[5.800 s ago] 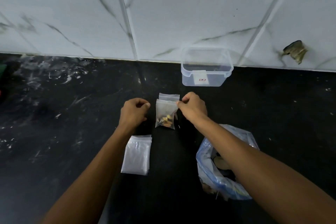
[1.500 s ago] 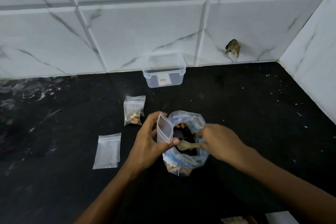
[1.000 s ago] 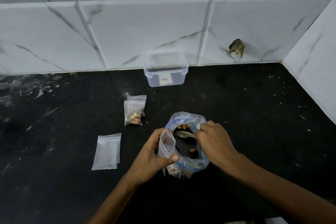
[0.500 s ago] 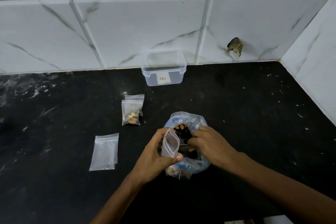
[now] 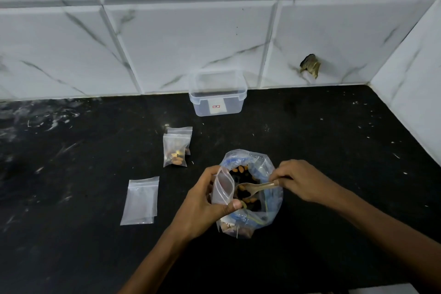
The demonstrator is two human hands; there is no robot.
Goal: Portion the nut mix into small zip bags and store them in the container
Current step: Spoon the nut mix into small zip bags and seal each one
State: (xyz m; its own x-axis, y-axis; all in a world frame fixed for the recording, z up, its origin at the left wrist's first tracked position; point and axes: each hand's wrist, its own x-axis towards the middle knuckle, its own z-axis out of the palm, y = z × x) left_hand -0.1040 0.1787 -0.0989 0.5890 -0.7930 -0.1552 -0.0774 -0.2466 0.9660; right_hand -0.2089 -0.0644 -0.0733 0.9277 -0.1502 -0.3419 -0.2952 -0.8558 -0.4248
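Nut mix [image 5: 243,175] fills the big open bag [image 5: 269,212] at the counter's [image 5: 334,150] centre. Left hand [image 5: 202,203] pinches an empty small zip bag [image 5: 223,186] at its nine o'clock rim; right hand [image 5: 300,180] grips a loaded spoon [image 5: 256,186] above it. Filled zip bags [image 5: 175,147] sit at eleven o'clock, the container [image 5: 217,95] at twelve

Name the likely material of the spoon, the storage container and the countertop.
Spoon: probably wood or bamboo, given its matte tan colour; plastic is possible.
Container: clear plastic, slightly frosted, since the counter shows through its walls.
Countertop: dark polished stone, perhaps granite, judging by its dull sheen and pale speckles.
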